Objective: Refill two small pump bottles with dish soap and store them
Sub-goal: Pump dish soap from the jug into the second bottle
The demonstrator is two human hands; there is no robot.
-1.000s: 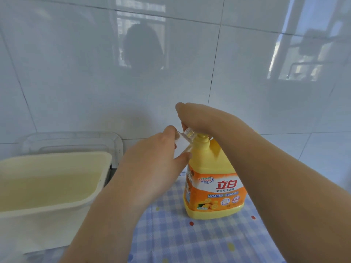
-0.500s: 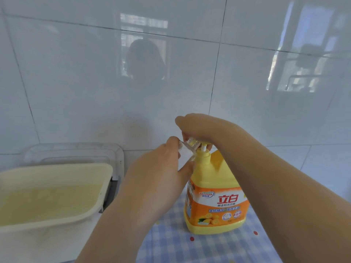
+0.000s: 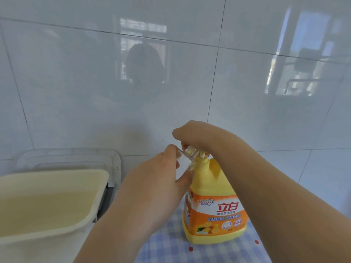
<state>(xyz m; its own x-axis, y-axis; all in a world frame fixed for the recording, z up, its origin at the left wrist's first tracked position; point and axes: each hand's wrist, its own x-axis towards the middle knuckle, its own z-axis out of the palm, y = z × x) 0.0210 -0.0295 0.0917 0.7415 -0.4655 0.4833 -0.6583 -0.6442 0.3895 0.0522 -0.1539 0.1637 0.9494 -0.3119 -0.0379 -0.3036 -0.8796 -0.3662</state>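
The big yellow soap bottle is standing up on a checked cloth on the white desk, at about 5 o'clock in the view. The right hand is curling down over its pump, with the fingers wrapped on top. The left hand is pinching a small clear bottle between thumb and fingers. It is tipping the bottle's mouth toward the pump from the 9 o'clock side. A cream tub with water in it is sitting at 8 o'clock, well apart from the soap. A clear plastic piece is sitting just behind it, by the tiled wall.
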